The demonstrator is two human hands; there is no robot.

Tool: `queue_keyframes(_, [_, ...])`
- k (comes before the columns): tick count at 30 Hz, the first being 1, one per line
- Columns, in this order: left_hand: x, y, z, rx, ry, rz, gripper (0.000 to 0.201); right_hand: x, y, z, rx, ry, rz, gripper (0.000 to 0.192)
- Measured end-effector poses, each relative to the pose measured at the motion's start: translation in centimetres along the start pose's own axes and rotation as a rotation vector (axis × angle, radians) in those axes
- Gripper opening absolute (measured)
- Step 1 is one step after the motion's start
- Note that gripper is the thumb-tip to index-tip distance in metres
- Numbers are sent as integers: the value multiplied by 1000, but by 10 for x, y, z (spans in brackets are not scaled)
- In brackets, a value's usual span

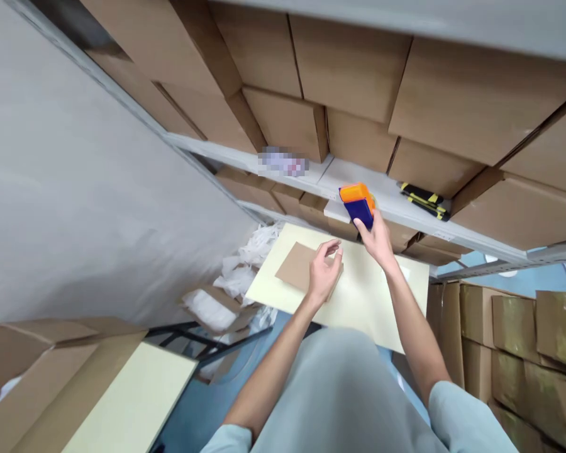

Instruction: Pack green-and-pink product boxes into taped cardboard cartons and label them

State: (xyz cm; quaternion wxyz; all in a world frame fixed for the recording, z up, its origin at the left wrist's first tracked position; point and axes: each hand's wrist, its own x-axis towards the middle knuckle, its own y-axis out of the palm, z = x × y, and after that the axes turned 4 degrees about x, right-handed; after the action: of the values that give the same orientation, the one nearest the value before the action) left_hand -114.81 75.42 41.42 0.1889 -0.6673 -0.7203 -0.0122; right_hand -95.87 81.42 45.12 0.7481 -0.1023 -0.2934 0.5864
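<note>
My right hand (376, 240) grips an orange and blue tape dispenser (357, 203), held up near the front edge of the grey shelf (330, 176). My left hand (324, 270) rests with fingers spread on a small flat brown cardboard box (296, 264). That box lies on a pale yellow table top (387, 308) in front of me. The two hands are close together, the right a little farther and higher than the left.
Large cardboard boxes (349, 75) fill the shelf levels. A black and yellow tool (424, 200) lies on the shelf edge. Stacked boxes (523, 340) stand at right, open boxes (42, 358) at lower left, white packing bags (231, 283) by the wall.
</note>
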Motion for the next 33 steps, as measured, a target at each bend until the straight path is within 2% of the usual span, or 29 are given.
queue_keyframes(2, [-31,1,6,1,-27,-32,24,-67,8,-1,275,122,28,47])
queue_keyframes(4, [-61,-1,9,19,-68,-12,27,-125,19,3,471,262,58,52])
queue_keyframes(7, [-99,-10,11,20,-169,76,31,-184,35,10,585,430,52,57])
queue_keyframes(11, [-133,-26,7,12,-238,183,30,-219,43,11,630,543,46,57])
queue_keyframes(13, [-140,-34,2,26,-212,231,28,-228,41,10,679,572,72,58])
queue_keyframes(16, [-138,-43,-3,115,-103,309,23,-239,39,10,727,601,99,58])
queue_keyframes(19, [-122,-53,-8,218,-28,313,26,-254,37,13,700,568,104,60])
queue_keyframes(22, [-102,-68,-18,180,-24,292,41,-275,33,21,558,509,173,61])
queue_keyframes(25, [-92,-88,-32,141,-2,380,41,-298,26,28,335,427,223,56])
queue_keyframes(29, [-108,-117,-40,147,-8,474,32,-324,15,29,99,229,260,43])
queue_keyframes(33, [-144,-136,-31,118,-35,539,22,-347,8,22,-19,64,328,38])
